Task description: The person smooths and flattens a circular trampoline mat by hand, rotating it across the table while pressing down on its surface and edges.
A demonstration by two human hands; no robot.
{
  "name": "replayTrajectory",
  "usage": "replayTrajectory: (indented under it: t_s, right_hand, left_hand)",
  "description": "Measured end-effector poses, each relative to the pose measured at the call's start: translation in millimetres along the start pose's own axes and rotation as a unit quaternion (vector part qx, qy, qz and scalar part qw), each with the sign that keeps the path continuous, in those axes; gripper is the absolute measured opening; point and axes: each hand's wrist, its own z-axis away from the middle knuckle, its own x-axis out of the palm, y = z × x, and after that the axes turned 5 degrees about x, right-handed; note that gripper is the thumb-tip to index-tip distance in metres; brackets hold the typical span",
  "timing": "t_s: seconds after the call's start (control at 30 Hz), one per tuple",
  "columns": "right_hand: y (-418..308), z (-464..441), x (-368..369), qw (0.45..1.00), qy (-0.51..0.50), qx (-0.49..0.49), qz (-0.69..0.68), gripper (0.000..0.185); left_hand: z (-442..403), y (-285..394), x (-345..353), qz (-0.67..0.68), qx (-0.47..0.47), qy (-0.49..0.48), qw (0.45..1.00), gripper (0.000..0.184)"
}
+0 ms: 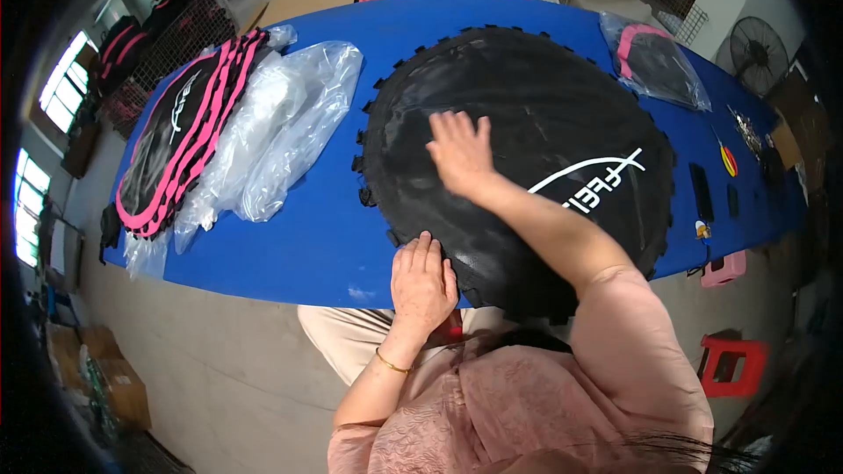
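A large round black trampoline mat [527, 114] with a white printed logo and small tabs round its rim lies flat in front of me. My right hand [461, 154] is spread out over the left part of its surface, palm down, fingers apart. It looks to be touching the mat, holding nothing. At the mat's lower left edge rests my left hand [423, 285], laid flat with the fingers stretched out and the fingertips on or beside the edge. My right forearm covers part of the printed lettering.
On the blue table [263, 268], black-and-pink mats [180, 136] lie at the left beside clear plastic bags [281, 132]. A bagged pink-and-black piece [659, 61] is at the back right. Farther right are a black phone-like object [701, 191] and a red-yellow tool [728, 161]. A red stool [736, 367] stands below.
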Motion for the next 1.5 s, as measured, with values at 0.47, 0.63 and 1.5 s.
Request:
replayTrajectory:
  t_s: [0.47, 0.63, 1.5]
  right_hand:
    - [72, -13, 42, 0.981, 0.181, 0.061, 0.033, 0.049]
    - [32, 3, 27, 0.993, 0.114, 0.038, 0.004, 0.048]
    - [-34, -160, 95, 0.996, 0.061, 0.050, -0.044, 0.060]
  left_hand:
    - [-5, -6, 2, 0.002, 0.009, -0.011, 1.000, 0.027]
    - [-6, -7, 3, 0.016, 0.015, -0.017, 1.000, 0.027]
    - [-24, -27, -4, -0.005, -0.059, -0.080, 0.995, 0.055]
